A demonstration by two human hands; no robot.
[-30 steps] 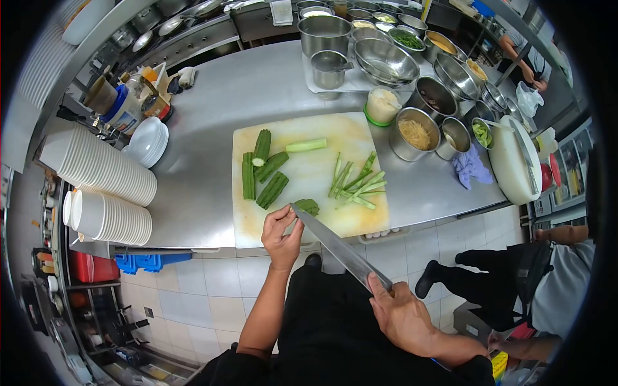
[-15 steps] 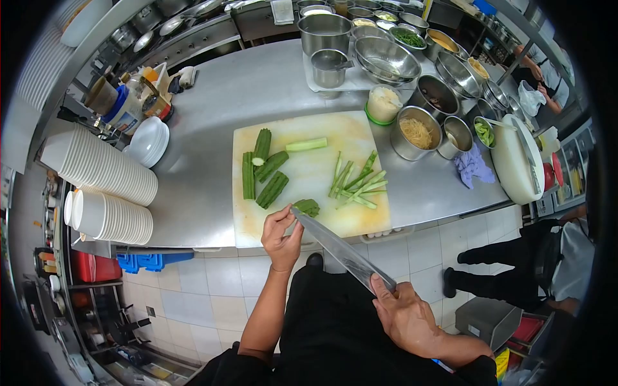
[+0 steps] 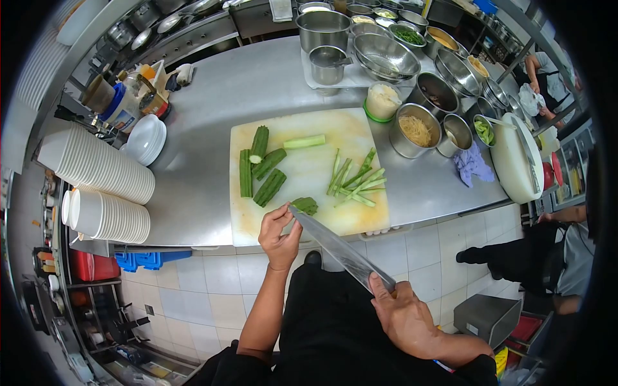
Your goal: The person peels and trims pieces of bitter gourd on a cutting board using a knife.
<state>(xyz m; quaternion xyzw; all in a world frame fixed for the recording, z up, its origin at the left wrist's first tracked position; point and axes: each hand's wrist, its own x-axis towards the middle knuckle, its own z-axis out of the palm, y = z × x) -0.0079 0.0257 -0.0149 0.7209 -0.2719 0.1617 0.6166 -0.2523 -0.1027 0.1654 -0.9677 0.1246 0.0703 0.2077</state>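
Observation:
My right hand is wrapped round the handle of a kitchen knife, its long blade slanting up and left. My left hand is closed at the blade's tip, fingertips against or beside it; what they pinch is hidden. Just beyond the tip lies a green ridged piece on the near edge of the white cutting board. Several dark green ridged gourd pieces, like luffa, sit on the board's left. A pale peeled length lies at the back, and pale green strips at the right.
Stacked white bowls and small plates stand left. On the right are a noodle pot, a lidded tub, a purple cloth and a white round board. Another person stands at right; one more is farther back.
The view has shifted slightly. My hands and the knife keep about the same pose. At the right, the nearer person's legs and arm have moved.

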